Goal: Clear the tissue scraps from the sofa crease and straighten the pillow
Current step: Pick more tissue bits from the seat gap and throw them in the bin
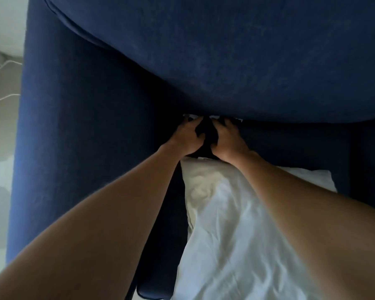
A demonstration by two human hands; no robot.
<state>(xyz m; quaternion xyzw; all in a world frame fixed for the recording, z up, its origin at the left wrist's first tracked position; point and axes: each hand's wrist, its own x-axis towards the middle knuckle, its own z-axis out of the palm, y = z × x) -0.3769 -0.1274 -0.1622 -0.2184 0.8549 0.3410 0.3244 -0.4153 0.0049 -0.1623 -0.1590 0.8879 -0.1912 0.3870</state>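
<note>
white tissue scraps (191,117) wedged in dark sofa crease (206,126) under blue back cushion, mostly hidden. white wrinkled pillow (230,224) lies flat on seat, skewed, near the crease.

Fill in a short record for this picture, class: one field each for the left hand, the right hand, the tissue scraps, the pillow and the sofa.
left hand: fingers reaching into the crease
right hand: beside the left, fingers at the crease
tissue scraps: white bits showing in the crease by the fingertips
pillow: white, rumpled, under the forearms
sofa: dark blue fabric
</note>
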